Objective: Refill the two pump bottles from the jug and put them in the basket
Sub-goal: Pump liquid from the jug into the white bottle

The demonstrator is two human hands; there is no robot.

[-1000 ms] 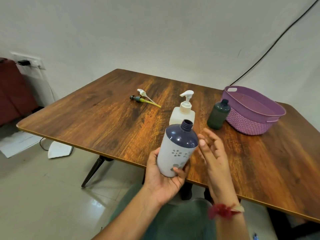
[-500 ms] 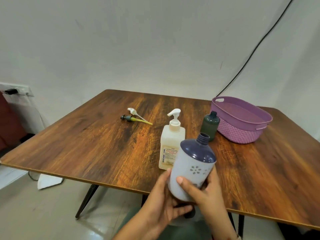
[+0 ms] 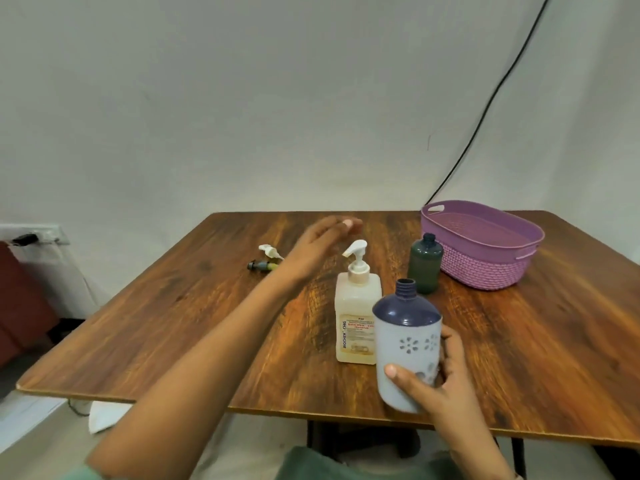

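Observation:
My right hand point(image 3: 438, 375) grips a white bottle with a dark blue shoulder and an open threaded neck point(image 3: 406, 344), upright at the table's near edge. My left hand point(image 3: 320, 244) reaches out over the table with straight fingers, above and left of the pump of the pale yellow soap jug point(image 3: 356, 317), and holds nothing. A dark green bottle point(image 3: 425, 268) without a pump stands behind, next to the purple basket point(image 3: 485, 268). Two loose pump heads, one white point(image 3: 269, 251) and one dark with a yellow tube point(image 3: 261, 265), lie at the far left, partly hidden by my left wrist.
The wooden table point(image 3: 173, 323) has bare surface at the left and at the right front. A black cable point(image 3: 491, 98) runs down the wall behind the basket. A wall socket point(image 3: 31, 237) and a dark red seat point(image 3: 20, 306) are at the far left.
My left hand let go of the white and blue bottle and reached forward over the table toward the soap jug's pump. My right hand now holds the bottle alone, lower and to the right.

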